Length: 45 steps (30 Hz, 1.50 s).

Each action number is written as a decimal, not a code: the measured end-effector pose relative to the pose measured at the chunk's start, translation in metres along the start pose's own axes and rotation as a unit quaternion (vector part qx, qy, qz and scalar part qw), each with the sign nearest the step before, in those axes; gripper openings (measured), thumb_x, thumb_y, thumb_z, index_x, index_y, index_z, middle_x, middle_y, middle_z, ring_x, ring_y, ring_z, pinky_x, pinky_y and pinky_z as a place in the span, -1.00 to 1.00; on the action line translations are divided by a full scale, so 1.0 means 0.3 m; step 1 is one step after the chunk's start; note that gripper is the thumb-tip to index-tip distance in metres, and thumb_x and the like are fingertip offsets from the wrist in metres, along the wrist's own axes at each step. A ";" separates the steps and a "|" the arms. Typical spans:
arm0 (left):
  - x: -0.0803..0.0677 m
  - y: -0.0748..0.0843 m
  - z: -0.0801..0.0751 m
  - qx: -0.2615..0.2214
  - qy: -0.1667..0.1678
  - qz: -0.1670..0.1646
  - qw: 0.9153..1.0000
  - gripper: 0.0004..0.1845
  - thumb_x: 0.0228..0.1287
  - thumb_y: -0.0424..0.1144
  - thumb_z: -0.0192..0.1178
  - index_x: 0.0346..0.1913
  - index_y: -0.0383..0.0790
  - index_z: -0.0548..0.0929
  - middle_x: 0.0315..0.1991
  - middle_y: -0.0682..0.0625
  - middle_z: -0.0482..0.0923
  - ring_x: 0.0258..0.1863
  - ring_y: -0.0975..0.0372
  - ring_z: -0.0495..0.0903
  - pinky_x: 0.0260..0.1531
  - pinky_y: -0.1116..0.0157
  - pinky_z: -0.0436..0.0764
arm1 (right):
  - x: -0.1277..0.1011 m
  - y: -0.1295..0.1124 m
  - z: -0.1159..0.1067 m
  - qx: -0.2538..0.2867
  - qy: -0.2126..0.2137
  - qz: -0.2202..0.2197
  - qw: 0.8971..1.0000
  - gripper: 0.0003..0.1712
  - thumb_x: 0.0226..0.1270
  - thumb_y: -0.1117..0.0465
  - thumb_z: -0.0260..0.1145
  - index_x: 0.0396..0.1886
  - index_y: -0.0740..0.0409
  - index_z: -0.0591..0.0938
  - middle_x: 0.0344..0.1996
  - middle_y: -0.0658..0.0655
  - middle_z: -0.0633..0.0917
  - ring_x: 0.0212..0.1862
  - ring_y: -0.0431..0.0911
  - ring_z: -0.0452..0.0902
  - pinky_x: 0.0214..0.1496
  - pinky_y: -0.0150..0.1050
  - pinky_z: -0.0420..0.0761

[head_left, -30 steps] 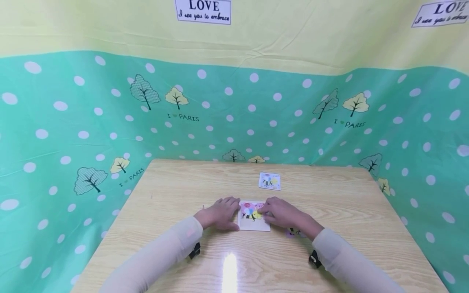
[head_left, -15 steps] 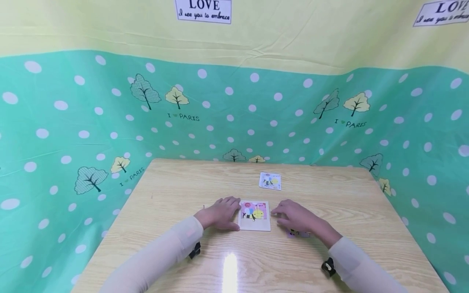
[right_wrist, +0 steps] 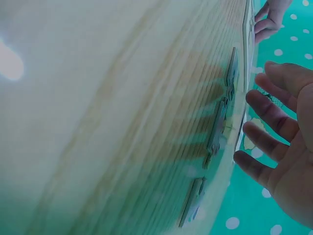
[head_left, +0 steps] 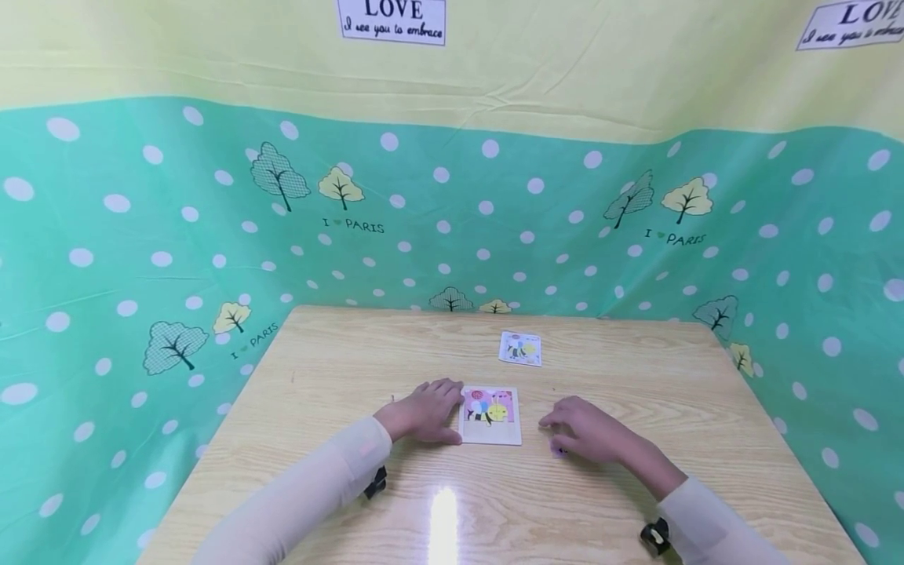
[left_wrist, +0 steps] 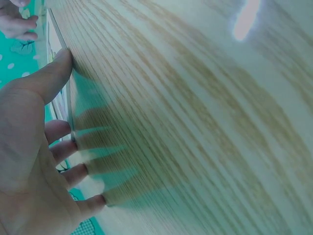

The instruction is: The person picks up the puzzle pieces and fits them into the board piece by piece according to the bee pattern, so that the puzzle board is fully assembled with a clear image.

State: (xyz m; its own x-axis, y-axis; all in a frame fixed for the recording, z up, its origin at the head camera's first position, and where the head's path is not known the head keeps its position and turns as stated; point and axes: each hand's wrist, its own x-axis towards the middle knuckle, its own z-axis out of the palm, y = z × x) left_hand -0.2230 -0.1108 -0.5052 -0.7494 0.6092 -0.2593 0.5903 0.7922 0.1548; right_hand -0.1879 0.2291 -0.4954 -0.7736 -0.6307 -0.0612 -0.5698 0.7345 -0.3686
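Meanwhile, hands (head_left: 424, 412) flank a square puzzle board (head_left: 490, 417) on woodgrain.

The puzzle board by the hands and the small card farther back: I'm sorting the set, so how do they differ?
The puzzle board lies near the person, with the left hand touching its left edge; the small card lies farther back, with nothing touching it. The board looks larger, with a blank pale strip along its lower part; the card's picture seems to fill it. Both lie flat on the table and show a similar colourful picture.
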 end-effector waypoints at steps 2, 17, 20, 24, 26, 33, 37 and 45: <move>0.000 0.000 0.001 0.001 0.000 0.000 1.000 -0.14 0.23 0.35 0.27 0.44 -0.12 0.39 0.58 -0.13 0.19 0.56 -0.03 0.20 0.52 -0.15 0.29 | -0.014 0.003 -0.003 -0.007 -0.001 -0.004 1.000 -0.63 0.35 0.05 0.40 0.10 0.06 0.74 -0.02 -0.02 0.76 0.13 0.03 0.60 0.28 0.10 0.60; 0.010 -0.004 0.005 0.001 -0.007 -0.006 1.000 -0.15 0.25 0.33 0.26 0.46 -0.09 0.37 0.60 -0.11 0.16 0.58 -0.02 0.17 0.54 -0.14 0.24 | -0.066 0.027 0.003 -0.051 0.014 -0.043 0.998 -0.64 0.19 0.11 0.52 0.01 -0.04 0.77 -0.17 -0.13 0.73 -0.03 -0.14 0.59 0.11 -0.05 0.67; 0.009 -0.003 0.005 -0.001 -0.007 -0.006 1.000 -0.15 0.24 0.33 0.27 0.45 -0.10 0.37 0.60 -0.11 0.16 0.58 -0.02 0.17 0.54 -0.15 0.25 | -0.062 0.028 0.011 -0.056 0.019 -0.041 0.997 -0.68 0.21 0.11 0.52 -0.02 -0.05 0.77 -0.16 -0.13 0.74 -0.02 -0.14 0.60 0.12 -0.05 0.66; 0.008 -0.002 0.005 0.003 -0.006 -0.004 1.000 -0.14 0.24 0.34 0.27 0.44 -0.10 0.38 0.60 -0.11 0.17 0.58 -0.03 0.18 0.53 -0.15 0.26 | -0.055 0.026 0.021 -0.059 0.029 -0.041 0.997 -0.74 0.22 0.12 0.51 -0.08 -0.03 0.78 -0.18 -0.13 0.75 -0.04 -0.15 0.61 0.10 -0.06 0.67; 0.008 -0.002 0.005 0.005 -0.006 -0.004 1.000 -0.14 0.24 0.35 0.26 0.44 -0.10 0.38 0.60 -0.11 0.17 0.58 -0.02 0.18 0.53 -0.15 0.26 | -0.051 0.024 0.024 -0.056 0.033 -0.041 0.997 -0.76 0.22 0.14 0.51 -0.10 -0.02 0.78 -0.19 -0.12 0.76 -0.05 -0.15 0.62 0.09 -0.07 0.67; 0.009 -0.006 0.005 0.001 -0.004 -0.005 1.000 -0.15 0.24 0.34 0.27 0.45 -0.10 0.39 0.59 -0.11 0.18 0.57 -0.02 0.19 0.53 -0.15 0.26 | -0.042 0.024 0.023 -0.059 0.027 -0.043 0.997 -0.78 0.26 0.16 0.49 -0.09 -0.07 0.79 -0.19 -0.15 0.77 -0.05 -0.18 0.61 0.06 -0.08 0.68; 0.007 -0.005 0.003 -0.001 -0.002 -0.002 1.000 -0.15 0.24 0.34 0.27 0.44 -0.11 0.40 0.59 -0.12 0.19 0.57 -0.03 0.20 0.52 -0.16 0.28 | -0.039 0.024 0.022 -0.053 0.027 -0.040 0.997 -0.79 0.24 0.18 0.50 -0.12 -0.10 0.78 -0.20 -0.17 0.76 -0.07 -0.19 0.59 0.02 -0.10 0.67; 0.001 0.001 -0.002 -0.004 0.003 0.001 1.000 -0.14 0.22 0.33 0.29 0.43 -0.14 0.41 0.58 -0.15 0.21 0.56 -0.05 0.21 0.52 -0.17 0.29 | -0.012 0.001 0.023 -0.041 0.034 -0.021 0.998 -0.77 0.20 0.13 0.49 -0.12 -0.12 0.78 -0.27 -0.22 0.71 -0.10 -0.27 0.51 0.02 -0.16 0.64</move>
State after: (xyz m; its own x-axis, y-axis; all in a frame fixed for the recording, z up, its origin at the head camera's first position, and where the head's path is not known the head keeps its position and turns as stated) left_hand -0.2234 -0.1103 -0.5046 -0.7506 0.6106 -0.2527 0.5892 0.7915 0.1623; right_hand -0.1834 0.2298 -0.5018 -0.7636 -0.6454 0.0178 -0.6212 0.7269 -0.2929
